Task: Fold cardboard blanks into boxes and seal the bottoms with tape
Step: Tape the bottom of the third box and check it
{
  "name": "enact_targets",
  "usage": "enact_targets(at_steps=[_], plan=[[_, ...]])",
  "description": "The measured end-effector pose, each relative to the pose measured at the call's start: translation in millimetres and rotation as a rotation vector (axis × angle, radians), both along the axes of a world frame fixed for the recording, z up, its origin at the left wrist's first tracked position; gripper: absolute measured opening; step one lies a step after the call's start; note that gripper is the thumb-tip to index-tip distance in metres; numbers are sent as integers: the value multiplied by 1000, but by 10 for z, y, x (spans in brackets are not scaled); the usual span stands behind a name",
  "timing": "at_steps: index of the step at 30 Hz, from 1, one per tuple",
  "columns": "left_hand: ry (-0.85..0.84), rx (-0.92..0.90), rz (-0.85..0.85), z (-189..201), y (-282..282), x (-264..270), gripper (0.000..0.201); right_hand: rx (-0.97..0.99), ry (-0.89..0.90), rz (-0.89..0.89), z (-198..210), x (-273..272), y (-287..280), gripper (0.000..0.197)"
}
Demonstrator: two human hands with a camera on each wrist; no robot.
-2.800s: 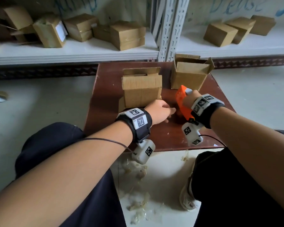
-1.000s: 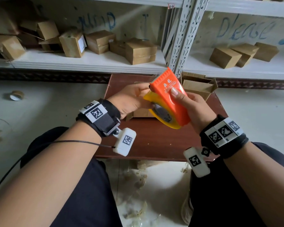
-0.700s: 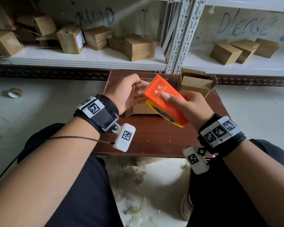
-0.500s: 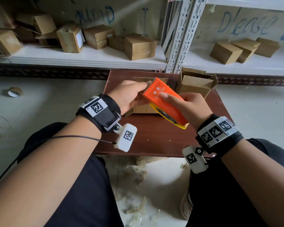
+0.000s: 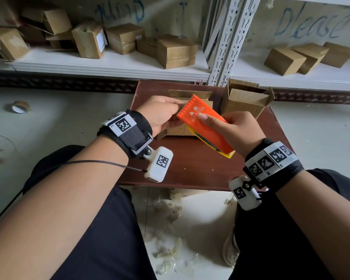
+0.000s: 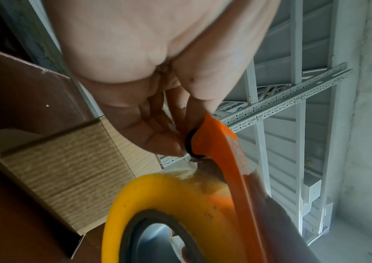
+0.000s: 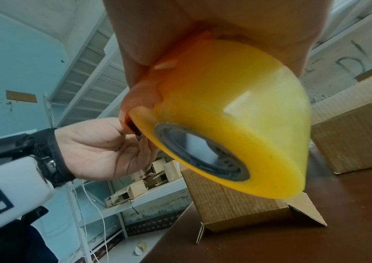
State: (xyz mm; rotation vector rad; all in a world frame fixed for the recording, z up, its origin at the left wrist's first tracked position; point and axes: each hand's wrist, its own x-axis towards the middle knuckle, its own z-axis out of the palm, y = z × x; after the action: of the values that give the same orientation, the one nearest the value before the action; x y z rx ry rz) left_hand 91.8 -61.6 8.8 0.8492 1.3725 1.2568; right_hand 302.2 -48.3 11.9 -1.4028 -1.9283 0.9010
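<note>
Two steel shelf bays [image 5: 113, 63] run beyond both hands, white boards on perforated grey uprights; roughly ten closed corrugated boxes lie on the bay beyond the left hand, three on the bay beyond the right. Pale floor opens wide to the outside of each wrist; a spent tape core [image 5: 19, 107] lies well off past the left hand.

One low table [image 5: 192, 162], dark brown, smooth, squared edges, sits under both hands; its near edge lies between the knees, with bare top below the hands.

Two cardboard boxes stand on it. Open-flap box [image 5: 245, 100], ribbed brown board, flaps up, just beyond the right hand. Folded box [image 7: 229, 204], same ribbed board, directly behind and below the hands, one loose flap splayed on the tabletop.

One tape dispenser [image 5: 205, 126]: flat orange plastic shell, serrated teeth at the far end, carrying a translucent yellow tape roll [image 7: 229, 113] on a grey core. It is held in the air above the table, clear of both boxes.

Right hand [image 5: 238, 130] wraps the dispenser body, forefinger laid flat along the orange face. Left hand [image 5: 160, 116] has fingertips [image 6: 157, 142] pinched together at the toothed end, picking at the tape's edge; whether any tape is caught cannot be told.
</note>
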Motion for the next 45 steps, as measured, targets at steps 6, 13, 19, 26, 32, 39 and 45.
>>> enact_targets(at_steps=[6, 13, 19, 26, 32, 39, 45], plan=[[85, 23, 23, -44, 6, -17, 31, 25, -58, 18, -43, -5, -7, 81], [246, 101, 35, -112, -3, -13, 21, 0, -139, 26, -64, -35, -28, 77], [281, 132, 86, -158, 17, 14, 22, -13, -196, 50, 1, -6, -22, 67], [257, 133, 77, -179, 25, 24, 28, 13, -235, 88, -36, 44, -22, 71], [224, 129, 91, -180, 55, -35, 13, -28, -242, 93, -92, 152, 14, 79], [234, 128, 96, -165, 59, -46, 12, -63, -295, 93, -166, 212, 22, 80], [238, 123, 178, -123, 126, -189, 13, -54, -356, 86, -261, 298, 89, 78]])
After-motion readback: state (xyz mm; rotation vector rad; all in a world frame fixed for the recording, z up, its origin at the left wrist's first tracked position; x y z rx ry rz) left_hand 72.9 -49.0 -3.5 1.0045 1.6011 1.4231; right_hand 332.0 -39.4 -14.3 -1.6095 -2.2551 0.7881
